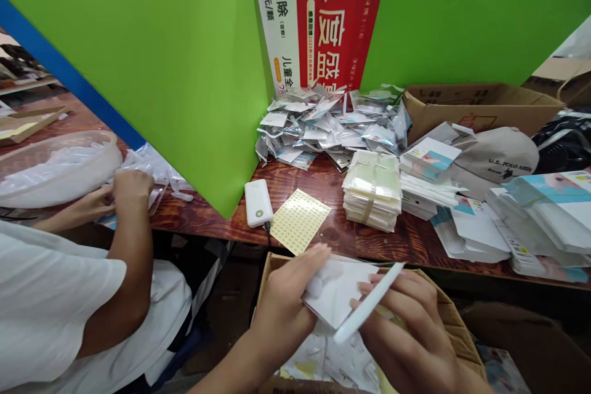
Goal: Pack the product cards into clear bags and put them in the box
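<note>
Green panels (175, 43) are biggest, standing L of & behind the sticker sheet (300, 221), which lies flat on the worktop (318, 181), reddish-brown woodgrain running out either side of it. Co-worker (50, 295) in white top is well L of the sheet, elbow bent. Red/white poster (344, 18) upright beyond the sheet. Open carton (457, 323) sits below worktop level, on the near side of the sheet, w/ clear plastic & pale bits inside. Pile of bagged cards (327, 123) lies behind the sheet, a bit R. R hand (410, 326) is on the near side of sheet & to its R: forearm up from lower R, hand tipped inward, fingers curled together, fingertips on the pkt's edge. L hand (286, 298) is just nearside of sheet: forearm slants up & inward, back of hand showing, closed on the pkt's L edge; undersides of the grip hidden. Banded stack (372, 191) is R of sheet. White pkt (339, 295), square-ish, is tilted btwn both hands over the carton, nearside of sheet. Power bank (257, 202) just L of sheet, cable plugged in. Thinnest: white strip (369, 305), nearside of sheet, slanting across R fingers, gripped there.
</note>
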`<state>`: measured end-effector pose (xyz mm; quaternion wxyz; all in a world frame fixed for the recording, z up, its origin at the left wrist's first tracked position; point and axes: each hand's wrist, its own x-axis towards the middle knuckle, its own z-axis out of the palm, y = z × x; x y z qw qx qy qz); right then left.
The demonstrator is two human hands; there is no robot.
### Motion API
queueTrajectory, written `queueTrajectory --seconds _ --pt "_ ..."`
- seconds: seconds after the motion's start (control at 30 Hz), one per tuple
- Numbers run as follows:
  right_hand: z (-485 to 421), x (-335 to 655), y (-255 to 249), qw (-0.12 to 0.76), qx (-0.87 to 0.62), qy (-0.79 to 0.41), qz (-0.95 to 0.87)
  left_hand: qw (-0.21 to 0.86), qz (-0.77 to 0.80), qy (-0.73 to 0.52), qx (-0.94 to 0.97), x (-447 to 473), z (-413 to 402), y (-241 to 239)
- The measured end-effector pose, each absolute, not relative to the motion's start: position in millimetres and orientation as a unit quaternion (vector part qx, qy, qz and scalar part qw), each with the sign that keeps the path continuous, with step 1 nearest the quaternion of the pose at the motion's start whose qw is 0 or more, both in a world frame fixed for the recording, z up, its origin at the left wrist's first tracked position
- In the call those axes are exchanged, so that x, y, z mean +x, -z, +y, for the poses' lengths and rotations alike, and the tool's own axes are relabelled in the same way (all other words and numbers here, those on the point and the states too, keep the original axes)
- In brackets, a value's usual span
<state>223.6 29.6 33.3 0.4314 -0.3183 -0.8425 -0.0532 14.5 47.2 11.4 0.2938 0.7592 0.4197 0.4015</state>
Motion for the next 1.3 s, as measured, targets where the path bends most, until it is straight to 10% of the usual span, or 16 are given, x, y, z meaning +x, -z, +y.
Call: queueTrajectory --seconds 0.27,0.6,0.87,1.3 --pt "48.6 207.9 -39.2 0.362 -0.345 -0.168 -0.850 0.688 0.389 -0.373 0.486 23.0 19.4 -9.6" --pt "43.1 249.2 9.3 0.145 -0.429 -0.259 -0.853 0.496 0.557 -0.207 0.633 -0.8 4.5 34.6" --pt "41.1 195.2 88.6 -0.070 -0.426 -0.320 -0.843 0.388 0.609 -0.362 0.590 -9.4 0.8 14.3" --pt "68.3 221.4 25.4 0.243 -0.407 -0.518 -0.712 0.451 0.613 -0.478 0.439 0.7 -5.2 13.4"
